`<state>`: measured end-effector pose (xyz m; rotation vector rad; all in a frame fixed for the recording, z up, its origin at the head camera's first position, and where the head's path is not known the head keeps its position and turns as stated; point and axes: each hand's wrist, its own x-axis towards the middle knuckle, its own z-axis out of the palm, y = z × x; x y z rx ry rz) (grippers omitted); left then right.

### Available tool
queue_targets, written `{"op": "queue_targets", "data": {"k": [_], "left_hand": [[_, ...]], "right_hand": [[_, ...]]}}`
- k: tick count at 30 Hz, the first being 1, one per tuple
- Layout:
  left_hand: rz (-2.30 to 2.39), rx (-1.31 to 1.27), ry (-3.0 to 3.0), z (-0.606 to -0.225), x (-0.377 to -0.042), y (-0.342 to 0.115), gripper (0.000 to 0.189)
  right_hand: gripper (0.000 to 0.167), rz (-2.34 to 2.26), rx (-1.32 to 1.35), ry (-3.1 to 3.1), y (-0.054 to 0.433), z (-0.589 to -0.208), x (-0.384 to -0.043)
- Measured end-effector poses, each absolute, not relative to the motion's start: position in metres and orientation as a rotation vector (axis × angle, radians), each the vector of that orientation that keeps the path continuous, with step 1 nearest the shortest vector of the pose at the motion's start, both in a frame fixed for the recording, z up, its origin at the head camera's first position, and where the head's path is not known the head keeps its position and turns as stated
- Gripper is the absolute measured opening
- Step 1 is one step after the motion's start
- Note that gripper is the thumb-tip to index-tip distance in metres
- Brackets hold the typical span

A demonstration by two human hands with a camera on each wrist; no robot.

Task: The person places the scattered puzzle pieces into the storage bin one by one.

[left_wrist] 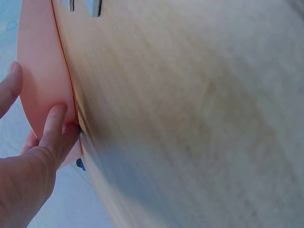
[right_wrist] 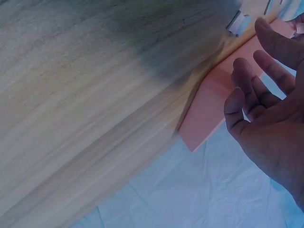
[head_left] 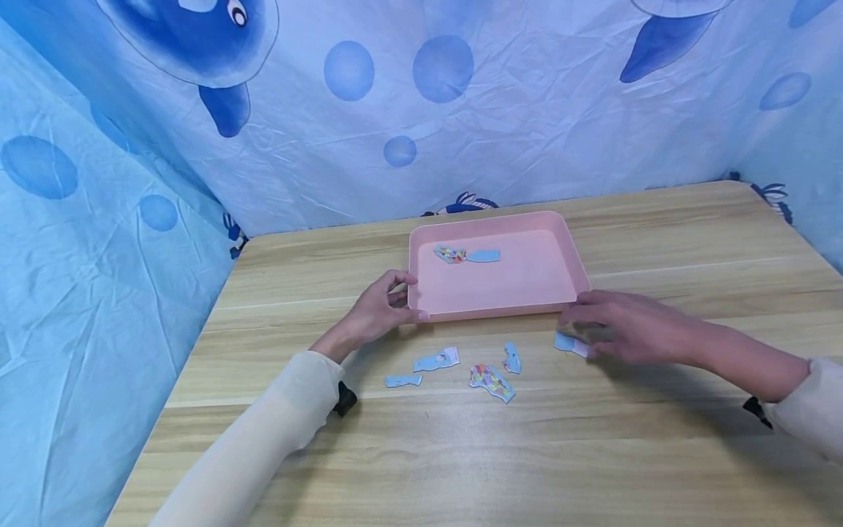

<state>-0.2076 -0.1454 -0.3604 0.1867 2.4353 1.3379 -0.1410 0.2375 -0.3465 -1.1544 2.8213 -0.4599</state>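
Observation:
A pink tray [head_left: 500, 282] lies on the wooden table with two puzzle pieces inside, a colourful one [head_left: 451, 254] and a light blue one [head_left: 484, 255]. My left hand [head_left: 378, 307] touches the tray's front left corner, fingers at the outer wall [left_wrist: 47, 71]. At the front right corner is my right hand [head_left: 632, 326], its fingers loosely bent beside the wall [right_wrist: 211, 102]; contact is unclear. Below that hand lies a blue and lilac puzzle piece [head_left: 571, 344], partly covered. Several puzzle pieces lie before the tray, including a colourful one [head_left: 492, 382] and a narrow blue one [head_left: 511, 358].
Two more blue puzzle pieces, a longer one [head_left: 436, 359] and a small strip [head_left: 403, 380], lie near the left forearm. Blue patterned cloth [head_left: 428, 146] hangs behind the table [head_left: 461, 468] and along its sides.

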Motion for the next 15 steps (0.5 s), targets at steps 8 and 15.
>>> {"op": "queue_targets", "data": {"k": [8, 15], "left_hand": [[1.364, 0.210, 2.422, -0.360, -0.208, -0.146, 0.060], [1.372, 0.210, 2.412, -0.360, -0.208, -0.147, 0.060]], "right_hand": [[0.056, -0.437, -1.167, 2.797, 0.238, -0.356, -0.145], [0.062, -0.405, -1.197, 2.797, 0.239, -0.362, -0.147]]}}
